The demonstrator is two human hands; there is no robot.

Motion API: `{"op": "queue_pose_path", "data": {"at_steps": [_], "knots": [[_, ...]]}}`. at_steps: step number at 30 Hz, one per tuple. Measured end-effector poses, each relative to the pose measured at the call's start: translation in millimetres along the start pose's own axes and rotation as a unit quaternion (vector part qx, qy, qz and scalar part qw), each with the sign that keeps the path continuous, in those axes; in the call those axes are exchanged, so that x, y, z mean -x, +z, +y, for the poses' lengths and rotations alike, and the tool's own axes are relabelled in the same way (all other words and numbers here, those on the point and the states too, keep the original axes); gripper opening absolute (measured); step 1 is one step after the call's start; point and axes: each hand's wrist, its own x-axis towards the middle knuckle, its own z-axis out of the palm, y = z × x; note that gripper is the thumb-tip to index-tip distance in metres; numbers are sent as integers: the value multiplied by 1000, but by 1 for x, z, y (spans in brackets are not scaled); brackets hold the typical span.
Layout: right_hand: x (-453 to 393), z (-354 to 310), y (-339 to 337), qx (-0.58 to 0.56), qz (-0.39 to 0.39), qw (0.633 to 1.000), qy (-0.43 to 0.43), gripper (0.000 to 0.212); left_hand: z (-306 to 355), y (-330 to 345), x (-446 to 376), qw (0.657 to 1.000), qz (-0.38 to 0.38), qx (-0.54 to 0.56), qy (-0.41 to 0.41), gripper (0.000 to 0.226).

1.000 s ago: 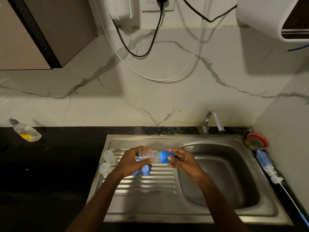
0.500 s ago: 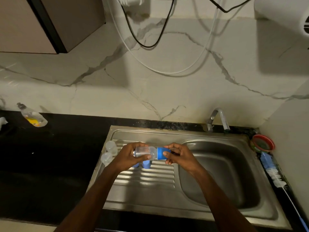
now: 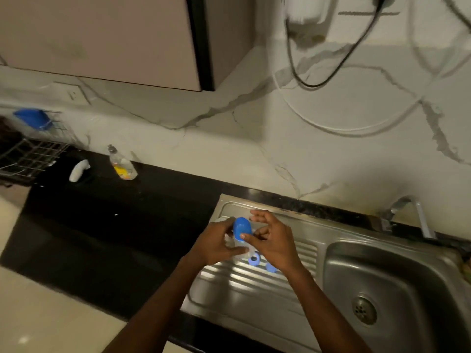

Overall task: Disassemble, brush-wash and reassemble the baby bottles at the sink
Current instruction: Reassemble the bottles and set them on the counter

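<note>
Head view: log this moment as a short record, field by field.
place: steel sink, drainboard on its left
left hand: grips the clear baby bottle
right hand: fingertips on the bottle's blue cap
on drainboard: blue ring, another blue part
counter: dish soap bottle by the wall
tap: no water seen

The bottle cap [image 3: 241, 228] is bright blue. Two small blue parts [image 3: 262, 262] lie on the shiny grey sink [image 3: 254, 296], which has stripes on its near left side. The counter [image 3: 114, 225] is black. The far wall [image 3: 254, 154] is white with grey crack lines. A clear soap bottle [image 3: 121, 164] far left has yellow inside. The rack [image 3: 28, 154] holds something blue. A black cord [image 3: 331, 70] and a white cord [image 3: 344, 127] hang on the wall.
</note>
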Motion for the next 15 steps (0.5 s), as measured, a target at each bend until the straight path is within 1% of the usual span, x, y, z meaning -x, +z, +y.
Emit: {"op": "queue_pose_path", "data": {"at_steps": [2, 4, 6, 8, 9, 11, 15], "knots": [[-6, 0, 16, 44, 0, 999, -14, 49, -28, -23, 15, 997, 61, 12, -54, 55], [-9, 13, 32, 42, -11, 999, 14, 31, -65, -48, 30, 987, 126, 0, -102, 59], [-9, 29, 46, 27, -39, 997, 56, 18, -100, -68, 42, 971, 166, -39, -169, 63], [-9, 42, 67, 31, -69, 994, 83, 17, -130, -84, 51, 950, 176, -63, -248, 64], [-9, 47, 77, 36, -83, 992, 89, 16, -143, -88, 54, 943, 177, -63, -275, 64], [-6, 54, 88, 41, -99, 989, 97, 13, -155, -90, 55, 937, 177, -53, -297, 65], [-10, 57, 97, 63, -114, 986, 101, 11, -174, -86, 51, 936, 164, -54, -306, 64]]}}
